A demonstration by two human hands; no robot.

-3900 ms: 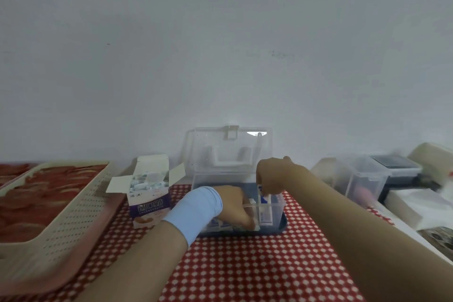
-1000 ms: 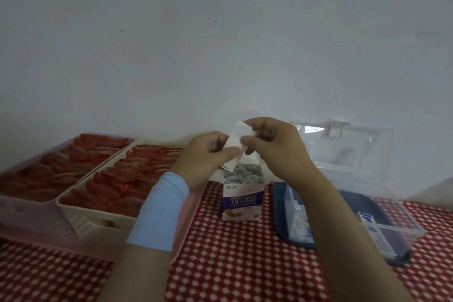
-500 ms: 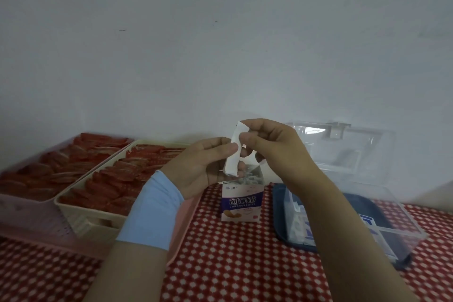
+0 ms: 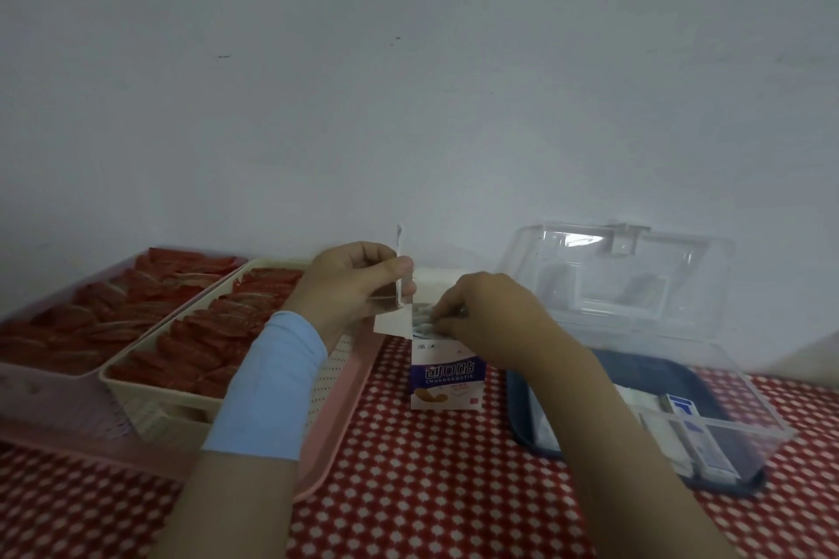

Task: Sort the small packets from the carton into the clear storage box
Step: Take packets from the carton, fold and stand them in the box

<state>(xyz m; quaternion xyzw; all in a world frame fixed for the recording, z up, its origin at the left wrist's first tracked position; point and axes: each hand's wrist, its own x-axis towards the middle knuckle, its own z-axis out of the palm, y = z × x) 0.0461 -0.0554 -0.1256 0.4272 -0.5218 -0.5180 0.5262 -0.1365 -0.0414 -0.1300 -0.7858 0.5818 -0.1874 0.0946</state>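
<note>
While left hand (image 4: 349,286) pinches packet (image 4: 399,284) — right hand (image 4: 490,313) seemingly in carton (image 4: 447,381).

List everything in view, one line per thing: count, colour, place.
carton: one, white and purple, upright mid-table, top open.
packets in carton: several, pale, at its open top.
held packet: one, white, upright above the carton's left flap.
storage box: one, clear with a dark blue base, lid open, right of the carton.
packets in box: several, white and blue, lying inside.
cream basket: one, left of the carton, on a pink tray.
pink basket: one, far left.
red items: many, filling both baskets.
tablecloth: one, red with white pattern, under everything.
wristband: one, light blue, left forearm.
left hand: pinches the held packet.
right hand: fingers at the carton's top; grip unclear.
</note>
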